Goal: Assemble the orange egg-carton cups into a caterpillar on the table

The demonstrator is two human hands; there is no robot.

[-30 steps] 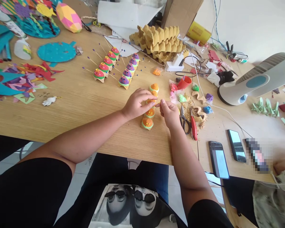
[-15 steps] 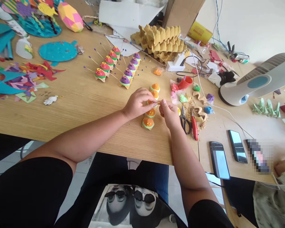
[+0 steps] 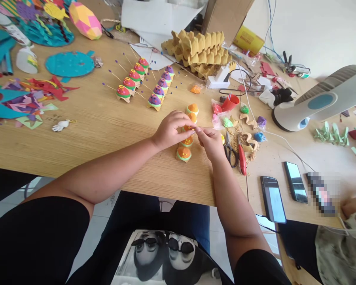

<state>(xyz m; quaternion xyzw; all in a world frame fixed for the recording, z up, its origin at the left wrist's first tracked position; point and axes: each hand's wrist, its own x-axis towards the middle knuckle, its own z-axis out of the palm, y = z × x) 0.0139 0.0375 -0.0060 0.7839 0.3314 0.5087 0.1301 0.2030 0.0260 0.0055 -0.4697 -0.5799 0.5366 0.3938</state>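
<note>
My left hand [image 3: 172, 128] is closed in a pinch above an egg-carton strip of orange-topped cups [image 3: 184, 153]. My right hand [image 3: 210, 141] comes in from the other side, its thumb and finger pinched against the left fingertips. A thin yellow strand [image 3: 190, 127], perhaps soft clay, shows at the meeting fingertips; its ends are hidden. The nearer orange caps carry small yellow details, one like a smiling face. Both hands cover part of the middle cup. Black-handled scissors [image 3: 231, 155] and a red-handled cutter [image 3: 242, 158] lie right of my right hand.
Red-capped [image 3: 129, 84] and purple-capped [image 3: 158, 91] carton strips, stuck with pins, stand farther back. Stacked egg cartons [image 3: 197, 49] lie behind. Clay lumps, a red cup [image 3: 230, 102], carton scraps, phones [image 3: 273, 199] and a white fan [image 3: 302, 107] occupy the right.
My right hand has moved slightly left, so its fingertips now meet the left ones. The yellow strand that stretched between them has shifted left over the orange cup. The view has moved slightly.
</note>
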